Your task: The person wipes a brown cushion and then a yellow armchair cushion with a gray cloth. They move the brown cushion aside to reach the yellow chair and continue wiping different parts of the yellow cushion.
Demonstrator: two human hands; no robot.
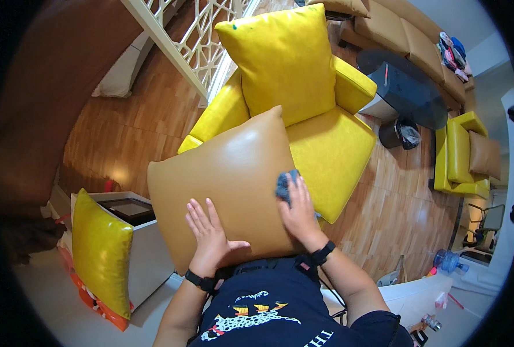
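A tan leather-like cushion (222, 173) leans against my waist, its far corner over a yellow armchair (330, 152). My left hand (209, 236) lies spread on the lower part of the cushion, palm down and holding nothing. A grey-blue cloth (284, 187) is under the fingers of my right hand (299, 208), pressed to the cushion's right edge. Against the armchair's back stands a yellow cushion (287, 65) with small green marks near its upper corners. Both wrists wear black bands.
To the left, another yellow cushion (101, 256) leans on a white cabinet (148, 256). A cream lattice screen (187, 52) rises behind the armchair. At right are a dark oval table (421, 95), a black bin (390, 133), a second yellow armchair (458, 152) and a tan sofa (385, 26).
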